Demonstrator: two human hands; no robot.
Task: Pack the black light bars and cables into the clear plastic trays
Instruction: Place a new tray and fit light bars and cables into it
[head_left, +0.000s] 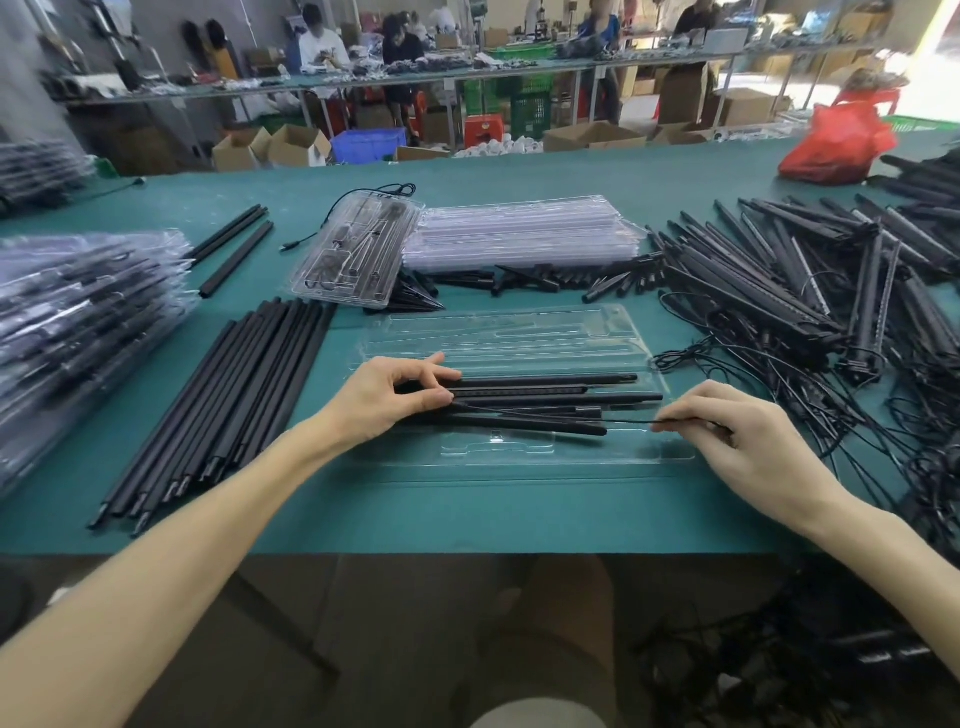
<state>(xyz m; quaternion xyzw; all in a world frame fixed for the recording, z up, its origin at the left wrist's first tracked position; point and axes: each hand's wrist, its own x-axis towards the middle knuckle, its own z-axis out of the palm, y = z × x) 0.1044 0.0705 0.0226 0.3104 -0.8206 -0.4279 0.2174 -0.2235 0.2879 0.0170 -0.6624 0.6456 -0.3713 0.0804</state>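
An open clear plastic tray (519, 332) lies on the green table in front of me. Several black light bars (545, 397) lie across its near half. My left hand (387, 397) holds the bars' left ends between thumb and fingers. My right hand (737, 431) pinches a thin black cable (623, 422) that stretches tight over the bars toward my left hand.
A row of black rods (228, 400) lies at the left, beside stacked packed trays (78, 317). A filled tray (353, 249) and a stack of empty trays (519, 234) sit behind. A heap of light bars with tangled cables (810, 291) covers the right. A red bag (836, 145) is far right.
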